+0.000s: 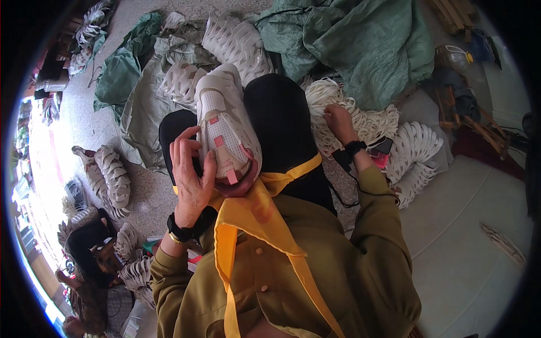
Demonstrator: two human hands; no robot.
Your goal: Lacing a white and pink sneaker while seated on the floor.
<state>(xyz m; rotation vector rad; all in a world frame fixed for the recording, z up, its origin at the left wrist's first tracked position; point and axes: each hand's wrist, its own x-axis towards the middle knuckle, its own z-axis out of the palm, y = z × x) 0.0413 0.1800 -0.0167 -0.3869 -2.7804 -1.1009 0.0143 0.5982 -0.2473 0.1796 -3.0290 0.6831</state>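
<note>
Speckled grey floor (149, 194) surrounds a seated worker. Between two black-clothed thighs (276, 112) lies a white-and-beige mesh sneaker with pink loops (225, 127), toe pointing away. Left hand (191, 169), half open, thumb apart from bent fingers, rests against its side without encircling it; the shoe could therefore tip or slip. Right hand (340, 123), fingers bent, is at a tangled heap of cream cord laces (378, 121); whether it holds a strand cannot be told. Interlocked loops might snag.

Probably a shoe workshop, though the edges are unclear: shoe (225, 121) at the left hand (191, 169), heaped laces (372, 120) by the right hand (340, 124), stacked shoe uppers (115, 177) farther left, sacks (366, 50) beyond.
</note>
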